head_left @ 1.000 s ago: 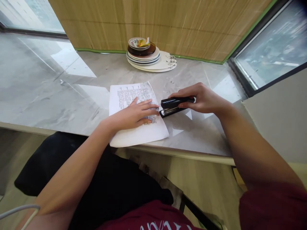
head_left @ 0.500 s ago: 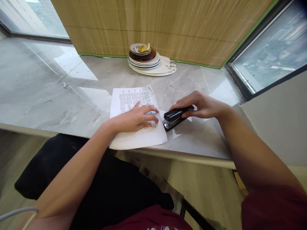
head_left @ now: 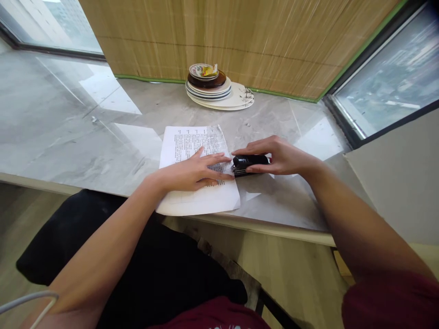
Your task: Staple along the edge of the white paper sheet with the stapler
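Printed sheets of paper (head_left: 178, 151) lie on the grey marble ledge, their near edge reaching the ledge's front. My left hand (head_left: 192, 173) rests flat on the print with its fingers spread, the fingertips near the right edge of the paper. A black stapler (head_left: 250, 161) lies level against that right edge, its front end at the paper's margin. Around the stapler's body is my right hand (head_left: 279, 155), thumb on the near side and fingers along the far side. Whether paper sits between the jaws is hidden by the fingertips.
Behind the paper stands a stack of plates (head_left: 209, 93) with a small yellow wrapper (head_left: 210, 71) on top. A bamboo blind (head_left: 240, 41) hangs at the back, with windows on both sides. The front edge of the marble ledge (head_left: 288, 210) runs just before my body.
The stapler has turned from slanting to nearly level, and its front has met the paper's edge. My left fingers have stretched out farther right, close to the stapler.
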